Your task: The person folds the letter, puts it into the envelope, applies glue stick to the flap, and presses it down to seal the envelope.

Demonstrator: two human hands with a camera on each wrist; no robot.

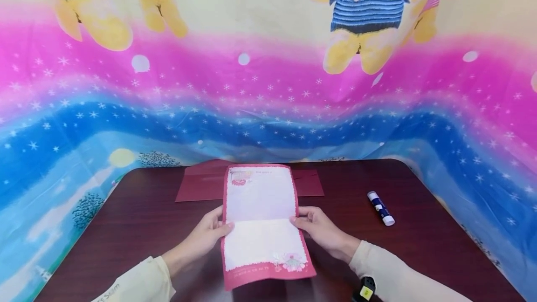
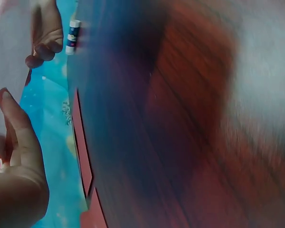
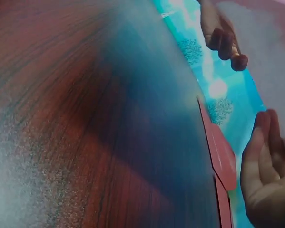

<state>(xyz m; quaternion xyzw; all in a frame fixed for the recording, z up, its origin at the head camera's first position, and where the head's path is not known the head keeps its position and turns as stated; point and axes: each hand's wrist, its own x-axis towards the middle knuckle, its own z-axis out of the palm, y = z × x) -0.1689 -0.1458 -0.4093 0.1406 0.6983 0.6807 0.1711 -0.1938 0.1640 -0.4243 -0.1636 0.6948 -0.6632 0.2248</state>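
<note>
A sheet of letter paper [image 1: 260, 199] with a pink border and printed flowers is held up over the table, a fold line crossing its middle. My left hand [image 1: 205, 233] pinches its left edge, thumb on the printed face and fingers behind. On the opposite edge my right hand [image 1: 325, 232] grips the same way. Both wrist views show the paper's plain back, with the left hand [image 2: 21, 142] and the right hand [image 3: 268, 171] curled at its edges. Behind the paper lie dark red envelopes [image 1: 201, 185], partly covered by it in the head view.
A glue stick [image 1: 381, 208] with a blue label and white ends lies at the right of the dark wooden table [image 1: 138, 227]. A patterned cloth with bears and snowflakes [image 1: 268, 92] hangs around the table's back and sides.
</note>
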